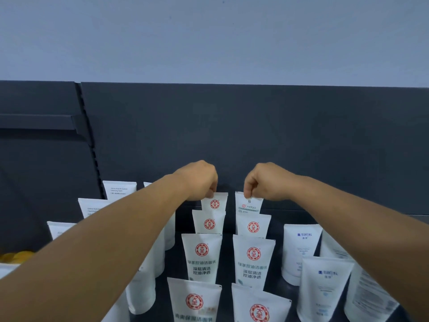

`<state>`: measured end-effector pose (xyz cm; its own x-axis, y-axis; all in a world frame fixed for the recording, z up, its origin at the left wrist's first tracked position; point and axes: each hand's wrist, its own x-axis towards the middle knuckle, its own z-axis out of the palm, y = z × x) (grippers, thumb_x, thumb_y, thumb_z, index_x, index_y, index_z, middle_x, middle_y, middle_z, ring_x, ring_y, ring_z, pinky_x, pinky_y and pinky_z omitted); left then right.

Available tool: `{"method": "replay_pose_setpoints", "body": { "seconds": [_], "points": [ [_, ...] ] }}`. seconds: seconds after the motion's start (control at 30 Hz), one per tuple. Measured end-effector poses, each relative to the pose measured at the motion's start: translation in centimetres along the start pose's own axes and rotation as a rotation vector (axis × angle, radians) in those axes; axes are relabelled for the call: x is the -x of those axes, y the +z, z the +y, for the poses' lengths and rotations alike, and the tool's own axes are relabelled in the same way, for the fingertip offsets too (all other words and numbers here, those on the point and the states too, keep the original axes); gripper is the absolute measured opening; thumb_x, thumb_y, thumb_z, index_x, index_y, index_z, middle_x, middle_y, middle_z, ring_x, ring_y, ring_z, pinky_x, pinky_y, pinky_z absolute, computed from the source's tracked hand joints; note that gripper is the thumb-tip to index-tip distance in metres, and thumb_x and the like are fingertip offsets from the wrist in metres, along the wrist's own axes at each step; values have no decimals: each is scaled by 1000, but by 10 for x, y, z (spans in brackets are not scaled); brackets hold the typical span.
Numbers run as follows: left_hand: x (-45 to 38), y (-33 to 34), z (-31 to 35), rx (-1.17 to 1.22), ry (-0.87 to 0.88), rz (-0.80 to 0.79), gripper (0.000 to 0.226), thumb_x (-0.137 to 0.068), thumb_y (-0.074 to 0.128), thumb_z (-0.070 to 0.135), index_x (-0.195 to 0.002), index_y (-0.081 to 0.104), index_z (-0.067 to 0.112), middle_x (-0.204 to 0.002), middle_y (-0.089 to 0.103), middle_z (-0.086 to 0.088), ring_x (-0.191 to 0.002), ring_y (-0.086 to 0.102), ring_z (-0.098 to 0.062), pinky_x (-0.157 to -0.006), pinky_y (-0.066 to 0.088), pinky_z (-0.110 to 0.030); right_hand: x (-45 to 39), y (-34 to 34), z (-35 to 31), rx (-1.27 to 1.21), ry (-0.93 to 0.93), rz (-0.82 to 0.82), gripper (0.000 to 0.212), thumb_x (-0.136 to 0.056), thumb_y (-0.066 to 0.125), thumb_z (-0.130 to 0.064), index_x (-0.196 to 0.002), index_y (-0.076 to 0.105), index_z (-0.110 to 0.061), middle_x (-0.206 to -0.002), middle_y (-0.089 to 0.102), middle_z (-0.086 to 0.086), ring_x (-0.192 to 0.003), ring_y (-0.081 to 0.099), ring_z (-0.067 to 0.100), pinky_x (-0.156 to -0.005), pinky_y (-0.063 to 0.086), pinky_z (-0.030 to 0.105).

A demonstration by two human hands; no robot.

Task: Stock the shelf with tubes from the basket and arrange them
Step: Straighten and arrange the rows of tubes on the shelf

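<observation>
- While both arms reach fwd over the shelf (276, 219), each hand pinches the crimped top edge of a white tube at the very back of its row.
- Left hand (200, 180): fingers (212, 190) curled down & clamped on the top left corner of the rear left tube (214, 202); red round logo faces the camera.
- Right hand (267, 181): fingers (248, 192) curled & clamped on the top edge of the rear right tube (249, 203); this one shows its printed back, small red logo w/ text, not the big emblem.
- Both tubes stand upright, cap down, close to the dark back panel (232, 126), just beside each other w/ a narrow gap between.
- In front of them: 2 rows of same-brand tubes (202, 259) running toward the camera, each one overlapping the view of the one behind; large red emblems & green/dark text on the nearer ones.
- Right side: blue-logo white tubes (301, 249), a few turned w/ back label out.
- Left side: more white tubes w/ small grey text (119, 189), partly hidden by the left forearm.
- Far left, lower edge: smth yellow (18, 255), blurred, can't tell what.
- Basket not seen in view.
- Above the panel: plain grey-blue wall (209, 38).
</observation>
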<state>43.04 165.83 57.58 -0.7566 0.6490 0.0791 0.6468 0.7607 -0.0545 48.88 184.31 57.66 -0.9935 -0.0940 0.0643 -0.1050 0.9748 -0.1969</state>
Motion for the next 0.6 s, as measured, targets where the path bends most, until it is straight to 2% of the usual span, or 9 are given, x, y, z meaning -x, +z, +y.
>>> {"method": "replay_pose_setpoints", "body": {
  "seconds": [0.13, 0.2, 0.3, 0.4, 0.47, 0.6],
  "points": [
    [-1, 1, -3, 4, -15, 3, 21, -90, 62, 21, -109, 70, 15, -110, 68, -4, -97, 63, -22, -83, 52, -30, -1, 1, -3, -11, -14, 4, 29, -88, 55, -1, -89, 76, -21, -73, 54, -22, -77, 54, 4, -61, 39, 13],
    [-1, 2, -3, 15, -19, 3, 22, -91, 62, 21, -110, 70, 15, -111, 68, -3, -98, 63, -21, -83, 51, -30, 1, -1, -5, -5, -22, -23, 31, -90, 51, -2, -97, 75, -20, -72, 52, -23, -69, 51, 0, -61, 38, 11],
    [-1, 3, -4, 21, -13, 4, 22, -91, 62, 21, -110, 69, 14, -112, 68, -4, -99, 62, -21, -79, 48, -27, 3, -3, -8, -19, -45, -72, 33, -90, 51, 1, -111, 71, -15, -82, 63, -13, -75, 58, 4, -79, 47, 18],
    [1, 3, -4, 26, -9, 0, 21, -90, 63, 22, -109, 70, 15, -111, 68, -4, -98, 62, -21, -83, 51, -30, 2, 1, -7, 64, -65, -43, 19, -89, 64, -14, -105, 73, -19, -92, 65, -10, -85, 57, 8, -77, 45, 22],
    [1, 2, -5, 31, -6, 0, 20, -90, 63, 22, -108, 71, 16, -110, 68, -3, -98, 62, -21, -86, 52, -32, -1, 4, -5, 87, -55, 4, 11, -86, 68, -23, -95, 75, -22, -91, 62, -11, -88, 57, 10, -74, 46, 25],
    [2, 2, -6, 49, -7, 8, 19, -90, 63, 21, -107, 72, 17, -109, 68, -1, -99, 62, -21, -85, 51, -31, -2, 8, -5, 47, -15, 46, 8, -86, 68, -23, -91, 75, -20, -89, 66, -9, -89, 61, 12, -74, 48, 27]
  ]
}}
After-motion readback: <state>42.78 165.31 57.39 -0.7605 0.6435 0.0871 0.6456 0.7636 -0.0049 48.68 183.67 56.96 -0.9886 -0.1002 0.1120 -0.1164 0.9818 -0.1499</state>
